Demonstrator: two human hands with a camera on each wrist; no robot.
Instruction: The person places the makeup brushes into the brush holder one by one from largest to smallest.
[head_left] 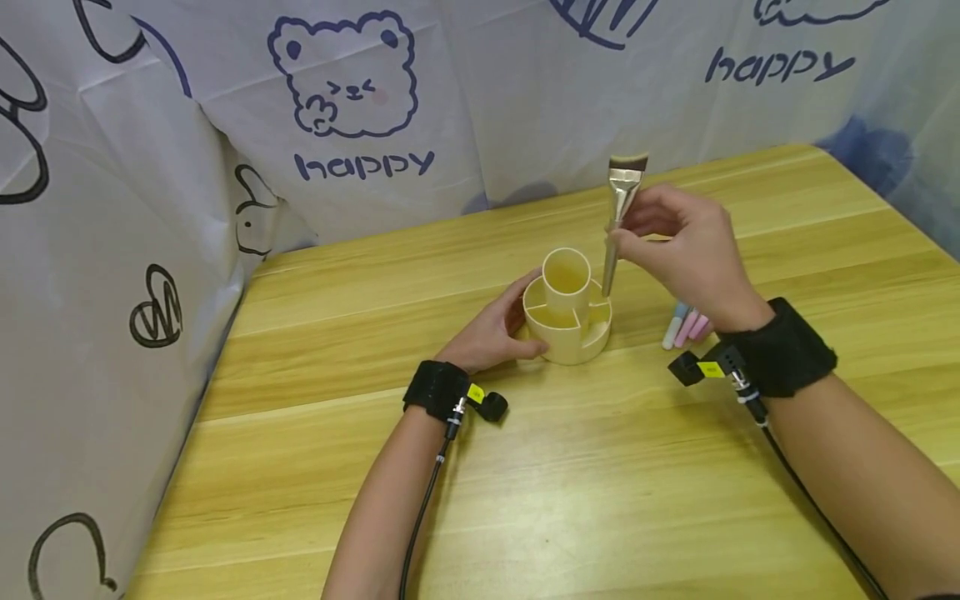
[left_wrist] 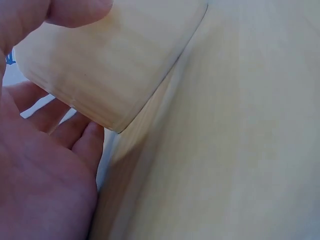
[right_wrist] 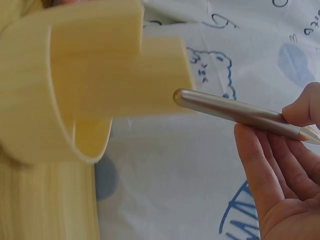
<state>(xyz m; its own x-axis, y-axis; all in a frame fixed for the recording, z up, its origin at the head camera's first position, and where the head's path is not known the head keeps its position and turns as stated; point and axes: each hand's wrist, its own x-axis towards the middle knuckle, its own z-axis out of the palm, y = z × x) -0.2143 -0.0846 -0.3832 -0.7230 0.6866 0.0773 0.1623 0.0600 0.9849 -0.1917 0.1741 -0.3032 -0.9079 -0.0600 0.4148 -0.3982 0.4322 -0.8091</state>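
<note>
A pale yellow desk organizer (head_left: pixel 561 343) stands upright on the wooden table, a tall round tube rising from its lower divided ring. My left hand (head_left: pixel 491 335) holds it from the left side, thumb at the front and fingers behind; the left wrist view shows its smooth wall (left_wrist: pixel 115 70) between thumb and fingers. Above its right side, my right hand (head_left: pixel 693 250) pinches a flat makeup brush (head_left: pixel 624 196) by the handle. Its dark bristles point up, and the handle's lower end is near the right rim. In the right wrist view, the rounded handle end (right_wrist: pixel 210 103) overlaps the tube's edge.
Several pink and blue-white capped pens (head_left: pixel 678 325) lie on the table (head_left: pixel 570 492), partly hidden by my right wrist. A white cloth (head_left: pixel 495 100) with bear drawings hangs behind the table and along its left side. A cable runs down each forearm from a wrist camera.
</note>
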